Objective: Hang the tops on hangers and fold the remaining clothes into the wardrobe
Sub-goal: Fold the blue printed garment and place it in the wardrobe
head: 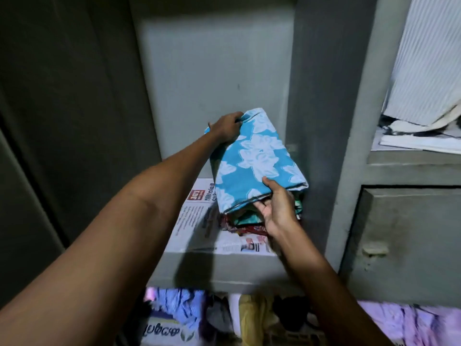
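I am looking into the grey wardrobe (214, 71), and I take the newspaper-lined shelf (197, 221) as my landmark. On that shelf, toward its right end, sits a small stack of folded clothes (245, 222) in red and green, and directly above the stack I hold a folded blue cloth with white flowers (254, 158), tilted so its far end is higher than its near end. My left hand (228, 128) grips the far upper corner of the blue cloth, fingers curled over its edge. My right hand (277, 208) holds the near lower edge, thumb pressed on top of the fabric and fingers tucked beneath, between the cloth and the stack. I cannot tell whether the cloth's underside already touches the stack. Below the shelf, a lower compartment holds loose garments (179, 305) in purple, yellow and dark tones beside another printed sheet (162, 332). To the right of the shelf, past the upright divider, a closed grey door panel (404, 236) sits, and above it striped white fabric (424, 71) lies over some papers.
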Demonstrator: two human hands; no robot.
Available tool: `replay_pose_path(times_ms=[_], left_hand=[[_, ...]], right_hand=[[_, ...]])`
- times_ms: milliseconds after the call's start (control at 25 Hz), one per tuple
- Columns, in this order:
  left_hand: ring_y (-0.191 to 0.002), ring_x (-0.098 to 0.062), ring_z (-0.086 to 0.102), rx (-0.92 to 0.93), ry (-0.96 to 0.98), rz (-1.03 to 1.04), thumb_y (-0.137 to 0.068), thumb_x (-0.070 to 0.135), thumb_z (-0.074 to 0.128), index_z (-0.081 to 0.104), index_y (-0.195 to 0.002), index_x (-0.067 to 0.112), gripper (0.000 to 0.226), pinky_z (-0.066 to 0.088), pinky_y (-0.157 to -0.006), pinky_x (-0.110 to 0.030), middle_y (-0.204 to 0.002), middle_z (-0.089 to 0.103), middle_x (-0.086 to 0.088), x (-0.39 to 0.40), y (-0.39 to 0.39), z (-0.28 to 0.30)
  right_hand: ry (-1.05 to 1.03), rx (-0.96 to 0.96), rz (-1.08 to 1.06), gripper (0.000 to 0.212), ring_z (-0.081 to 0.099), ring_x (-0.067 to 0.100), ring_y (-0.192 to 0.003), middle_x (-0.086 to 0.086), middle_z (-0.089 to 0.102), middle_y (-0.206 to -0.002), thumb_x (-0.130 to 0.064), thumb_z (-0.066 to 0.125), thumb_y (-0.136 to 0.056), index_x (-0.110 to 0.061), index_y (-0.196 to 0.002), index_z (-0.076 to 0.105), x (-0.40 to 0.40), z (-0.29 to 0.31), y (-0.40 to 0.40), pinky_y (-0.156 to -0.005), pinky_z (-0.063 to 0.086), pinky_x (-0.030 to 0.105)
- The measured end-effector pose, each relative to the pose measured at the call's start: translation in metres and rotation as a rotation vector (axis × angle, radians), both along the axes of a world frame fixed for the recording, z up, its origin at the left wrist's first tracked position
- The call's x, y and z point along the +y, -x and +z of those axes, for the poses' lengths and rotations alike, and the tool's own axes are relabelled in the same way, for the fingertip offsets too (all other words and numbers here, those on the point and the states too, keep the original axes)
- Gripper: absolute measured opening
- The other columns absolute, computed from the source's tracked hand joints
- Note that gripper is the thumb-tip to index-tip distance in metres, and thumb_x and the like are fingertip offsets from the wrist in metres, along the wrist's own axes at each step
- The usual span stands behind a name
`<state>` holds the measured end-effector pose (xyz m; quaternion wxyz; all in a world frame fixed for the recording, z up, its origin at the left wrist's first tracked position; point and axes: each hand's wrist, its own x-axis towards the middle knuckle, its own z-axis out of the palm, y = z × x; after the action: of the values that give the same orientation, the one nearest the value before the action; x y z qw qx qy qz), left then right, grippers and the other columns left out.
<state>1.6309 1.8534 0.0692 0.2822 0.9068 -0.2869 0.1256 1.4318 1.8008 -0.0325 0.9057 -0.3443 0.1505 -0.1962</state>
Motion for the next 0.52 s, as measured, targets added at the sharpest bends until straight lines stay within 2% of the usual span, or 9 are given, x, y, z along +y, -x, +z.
replay_pose_path(times_ms=[80,160,240,320,440,480,520], left_hand=[[-0.122,-0.026,0.049,0.007,-0.036,-0.061,-0.092,0.035,0.037,0.048,-0.133,0.028,0.043,0.031,-0.107,-0.051,-0.136,0.053,-0.002,-0.029,-0.029,-0.002],[-0.125,-0.026,0.047,0.017,-0.071,-0.129,-0.096,0.035,0.037,0.046,-0.135,0.029,0.041,0.027,-0.109,-0.053,-0.138,0.051,-0.001,-0.057,-0.047,-0.006],[-0.129,-0.025,0.043,0.036,-0.129,-0.18,-0.098,0.032,0.036,0.044,-0.137,0.028,0.04,0.021,-0.11,-0.054,-0.142,0.047,0.0,-0.079,-0.056,-0.025],[-0.132,-0.026,0.039,0.049,-0.234,-0.203,-0.099,0.03,0.034,0.041,-0.14,0.027,0.041,0.017,-0.111,-0.056,-0.145,0.043,0.0,-0.094,-0.065,-0.055],[-0.132,-0.026,0.039,-0.037,-0.389,-0.202,-0.1,0.029,0.029,0.037,-0.142,0.025,0.043,0.016,-0.11,-0.055,-0.145,0.043,-0.003,-0.101,-0.074,-0.077],[-0.131,-0.027,0.04,-0.056,-0.404,-0.209,-0.1,0.028,0.03,0.037,-0.141,0.023,0.042,0.019,-0.109,-0.052,-0.144,0.043,-0.005,-0.102,-0.074,-0.076],[-0.129,-0.028,0.042,-0.073,-0.407,-0.213,-0.099,0.026,0.032,0.038,-0.14,0.02,0.042,0.023,-0.107,-0.048,-0.143,0.045,-0.008,-0.102,-0.072,-0.073]], right_hand=[[0.002,0.023,-0.092,0.029,0.062,0.028,-0.106,0.011,0.065,-0.115,-0.003,0.059,-0.087,-0.006,-0.115,0.057,-0.008,0.002,-0.021,-0.084,0.054,0.045],[0.0,0.045,-0.176,0.023,0.063,0.027,-0.104,0.011,0.065,-0.115,-0.003,0.058,-0.088,-0.009,-0.11,0.057,-0.014,-0.001,-0.034,-0.08,0.055,0.042],[0.025,0.099,-0.219,0.017,0.063,0.027,-0.105,0.01,0.065,-0.116,-0.004,0.057,-0.09,-0.011,-0.106,0.057,-0.014,-0.012,-0.04,-0.083,0.053,0.043],[0.008,0.123,-0.256,0.017,0.063,0.03,-0.104,0.013,0.064,-0.117,-0.004,0.056,-0.091,-0.008,-0.108,0.056,-0.012,-0.026,-0.045,-0.075,0.057,0.04],[0.025,0.171,-0.235,0.014,0.068,0.028,-0.084,0.017,0.067,-0.106,-0.007,0.055,-0.093,-0.005,-0.106,0.056,-0.015,-0.025,-0.043,-0.056,0.059,0.031],[0.106,0.246,-0.173,0.01,0.069,0.026,-0.073,0.017,0.069,-0.096,-0.013,0.055,-0.094,-0.005,-0.099,0.057,-0.017,-0.018,-0.036,-0.052,0.058,0.029],[0.258,0.357,-0.068,0.019,0.068,0.024,-0.061,0.017,0.07,-0.082,-0.022,0.054,-0.095,-0.004,-0.09,0.059,-0.018,-0.009,-0.027,-0.048,0.056,0.027]])
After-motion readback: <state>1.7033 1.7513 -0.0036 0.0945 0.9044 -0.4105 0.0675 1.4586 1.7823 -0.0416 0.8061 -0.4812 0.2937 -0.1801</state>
